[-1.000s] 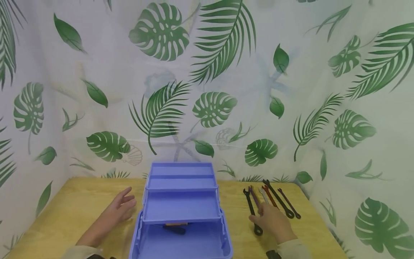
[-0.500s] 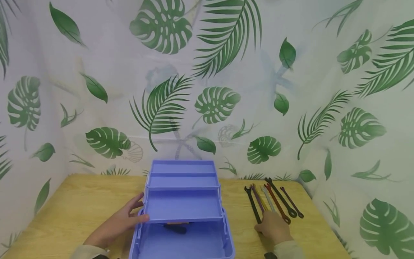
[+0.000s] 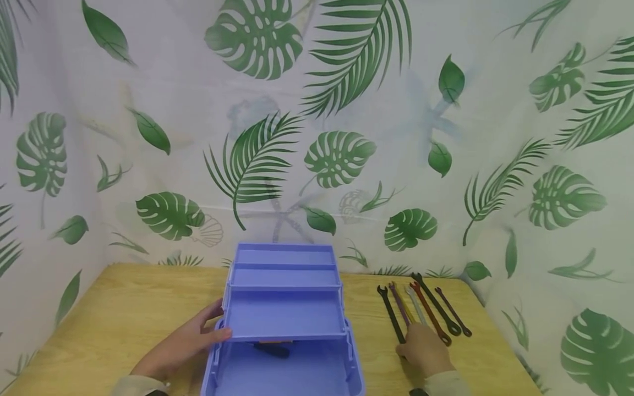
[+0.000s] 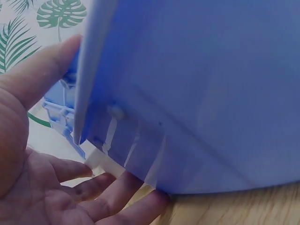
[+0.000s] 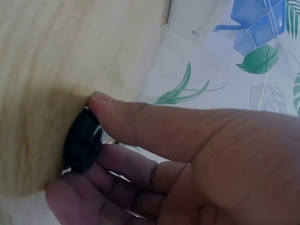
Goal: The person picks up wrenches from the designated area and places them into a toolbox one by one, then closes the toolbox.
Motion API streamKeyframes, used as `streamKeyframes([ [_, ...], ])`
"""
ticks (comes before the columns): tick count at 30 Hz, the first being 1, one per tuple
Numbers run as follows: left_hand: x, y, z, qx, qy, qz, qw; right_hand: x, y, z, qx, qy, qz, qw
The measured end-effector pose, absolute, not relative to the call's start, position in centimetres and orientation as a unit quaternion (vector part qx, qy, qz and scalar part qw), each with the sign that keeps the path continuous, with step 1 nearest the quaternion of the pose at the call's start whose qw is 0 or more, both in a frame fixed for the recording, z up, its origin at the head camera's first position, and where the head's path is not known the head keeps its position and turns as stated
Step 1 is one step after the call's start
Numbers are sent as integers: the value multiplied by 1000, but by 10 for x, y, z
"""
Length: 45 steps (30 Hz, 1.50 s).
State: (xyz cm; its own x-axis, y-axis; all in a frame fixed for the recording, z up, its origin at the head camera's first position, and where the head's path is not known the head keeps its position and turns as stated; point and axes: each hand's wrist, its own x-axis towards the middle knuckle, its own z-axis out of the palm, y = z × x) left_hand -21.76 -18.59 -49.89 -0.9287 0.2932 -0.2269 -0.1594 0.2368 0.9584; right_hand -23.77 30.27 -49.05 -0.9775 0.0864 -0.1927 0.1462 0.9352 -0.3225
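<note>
Changes over the last second: the left hand (image 3: 193, 336), first held apart from the blue toolbox (image 3: 307, 368), had closed the gap and was touching it. The right hand (image 3: 427, 347) had drawn back toward the person, covering the near end of the black wrench (image 3: 391, 313), which had shown clear of it.

Right hand: thumb and curled fingers clamped on that near end, per the right wrist view. The shaft ran forward from the hand, along its left side. No lift from the table (image 3: 143, 297) could be made out.

Left hand: fingers apart, laid against the box's outer wall just to their right, thumb resting at the corner of the middle tray (image 3: 287, 314).

Ahead of the right hand: purple wrench (image 3: 400, 302), yellow wrench and silver wrench (image 3: 417, 305). Ahead and to its right: red wrench (image 3: 430, 312), large dark wrench, small dark wrench. A dark-handled tool (image 3: 272, 350) lay inside the box, right of the left hand.

Judgement: the work had passed from reaching to holding; box probably steadied, one wrench secured, the others not yet taken up.
</note>
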Motion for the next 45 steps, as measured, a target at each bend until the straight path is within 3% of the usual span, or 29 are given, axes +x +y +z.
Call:
streamKeyframes([
  [15, -221, -181, -499, 34, 768, 612, 185, -234, 314, -484, 58, 977, -188, 84],
  [32, -219, -183, -502, 36, 771, 608, 189, -245, 316, -478, 80, 977, -197, -32],
  [45, -219, -184, -502, 37, 767, 614, 183, -239, 311, -481, 68, 983, -172, -11],
])
